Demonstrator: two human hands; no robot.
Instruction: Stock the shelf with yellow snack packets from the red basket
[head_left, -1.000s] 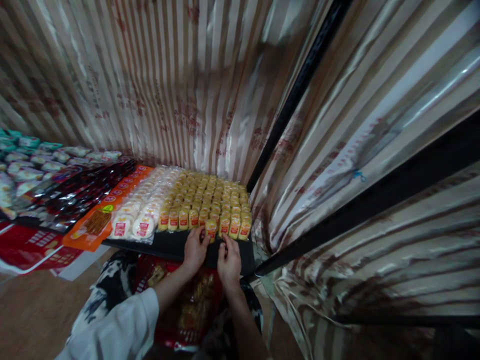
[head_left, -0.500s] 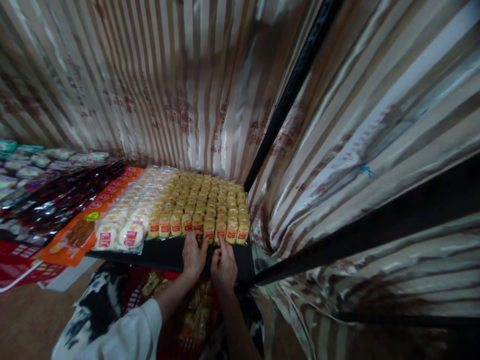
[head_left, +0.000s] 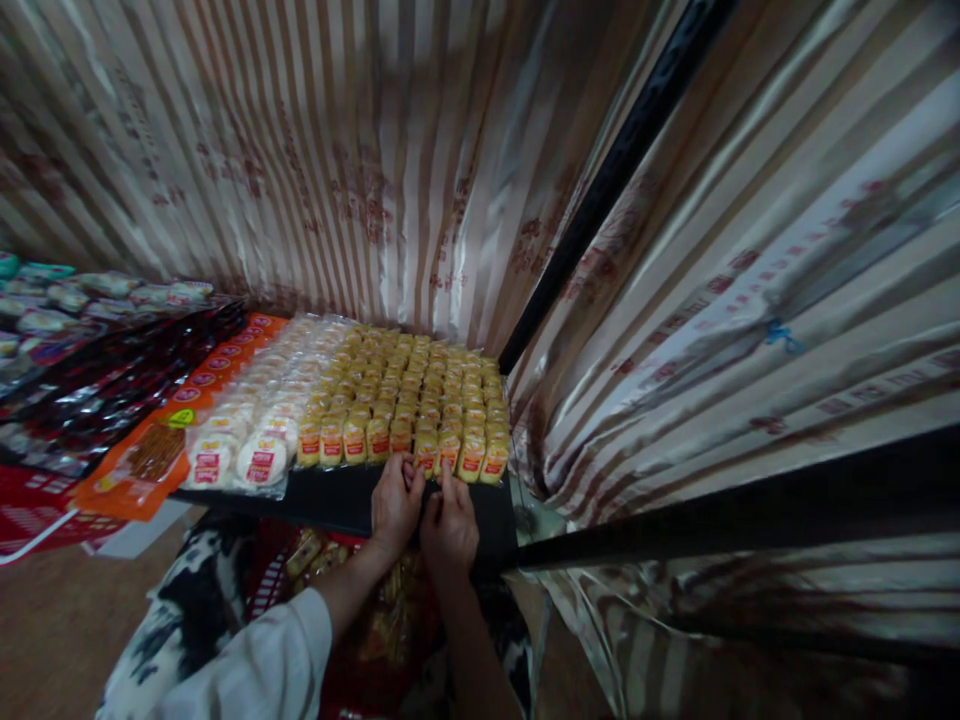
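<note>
Rows of small wrapped yellow snacks (head_left: pixel 397 375) with red-and-white labels stand packed together on a black shelf (head_left: pixel 322 500). My left hand (head_left: pixel 395 503) is at the front row, fingers curled together against the lower part of the packets; whatever they pinch is hidden. Beside it, my right hand (head_left: pixel 452 525) reaches up with its index finger stretched onto the front of one wrapped yellow snack (head_left: pixel 448 447), thumb apart below. Another wrapped snack (head_left: pixel 425 452) shows between the fingertips of both hands.
To the left lie clear packets of round white cakes (head_left: pixel 262 455), an orange snack package (head_left: pixel 135 480) and dark shiny packets (head_left: pixel 112 380). A red basket with wrapped items (head_left: pixel 390 620) sits below the shelf. Black poles (head_left: pixel 600 200) and a striped curtain (head_left: pixel 337 150) border the back and right.
The view has shifted slightly, moving the curtain and right pole rightward in the picture. Both hands stay at the same front-row packets, with only small finger movements.
</note>
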